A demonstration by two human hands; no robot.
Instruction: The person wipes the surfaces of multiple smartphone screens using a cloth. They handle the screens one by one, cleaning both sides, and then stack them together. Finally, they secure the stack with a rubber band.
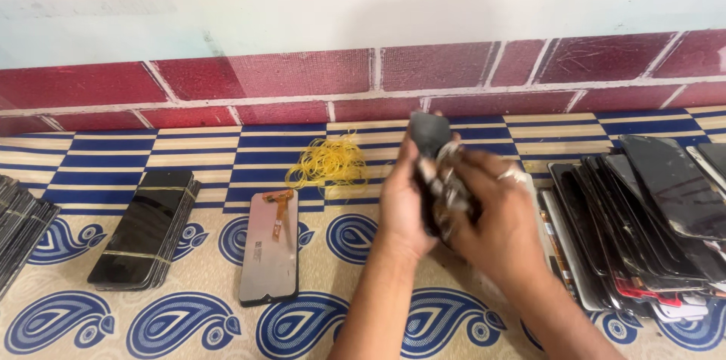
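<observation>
Both of my hands grip a thick stack of phone screen panels held on edge above the patterned mat. My left hand clasps the stack from the left side. My right hand, with a ring on one finger, wraps around its right side and front. The stack's lower part is hidden between my palms. A loose heap of yellow rubber bands lies just left of my hands.
A single screen panel lies back up with an orange flex cable. A banded bundle of dark screens lies further left, more screens at the left edge. A slumped row of several screens fills the right. A brick-pattern wall runs behind.
</observation>
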